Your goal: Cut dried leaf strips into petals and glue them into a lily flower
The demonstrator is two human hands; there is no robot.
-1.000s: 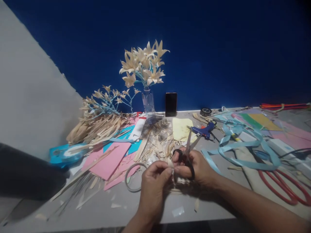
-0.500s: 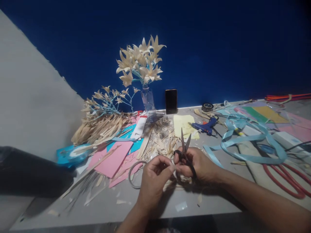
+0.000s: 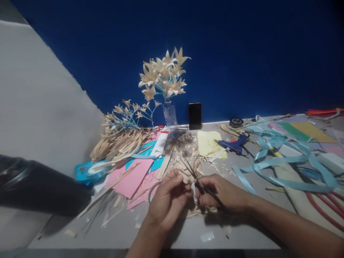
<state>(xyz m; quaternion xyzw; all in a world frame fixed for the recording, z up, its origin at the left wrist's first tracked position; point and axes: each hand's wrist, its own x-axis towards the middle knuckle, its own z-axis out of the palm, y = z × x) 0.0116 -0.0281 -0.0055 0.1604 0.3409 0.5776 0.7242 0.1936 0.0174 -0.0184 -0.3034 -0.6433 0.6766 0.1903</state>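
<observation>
Gripping the scissors in my right hand, I have its fingers closed around the dark handles, while the blades slant forward and leftward past my knuckles. The blades show nearly edge-on, so I cannot tell how far apart they stand. My left hand is just beside them, fingers curled, thumb and forefinger close together. A small pale piece shows at those fingertips, near the blades; it is too blurred for me to tell whether I am pinching it.

Beyond the blade tips, pale shavings crowd the table. On my left, a ring sits partly hidden behind my hand, with pink sheets just past it. On my right, a loop of light blue ribbon lies beyond my wrist, leaving a narrow bare strip between. Farther forward, the blue glue gun overlaps the yellow paper. The widest open room is the near strip below my hands, with a clear scrap on it, ending at the table's front edge.
</observation>
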